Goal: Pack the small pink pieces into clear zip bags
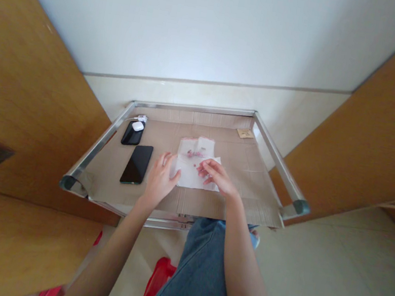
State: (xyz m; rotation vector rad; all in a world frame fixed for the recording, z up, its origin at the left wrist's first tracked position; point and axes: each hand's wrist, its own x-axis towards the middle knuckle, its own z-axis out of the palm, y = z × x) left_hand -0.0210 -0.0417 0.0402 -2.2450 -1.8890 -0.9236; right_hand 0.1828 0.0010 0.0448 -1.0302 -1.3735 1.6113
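On the cardboard-lined worktop, a white paper sheet is being flanked by both hands, near the middle and toward the near edge. At its far side, what looks like a thin bag is being shown with small pink pieces; whether they are being held inside or on top cannot be told.

The left hand is being held empty, fingers and thumb apart, by the paper's left edge. The right hand is being held over the paper's right part, thumb and fingertips drawn close; whether anything is being gripped cannot be told.

The pieces are being judged light, easily scattered and possibly fragile, best being taken singly by the sides with a soft fingertip pinch. The paper and bag are being judged limp and slippery, best being steadied at a corner.

At left, two phones, a near one and a far one, are being kept clear of the hands.
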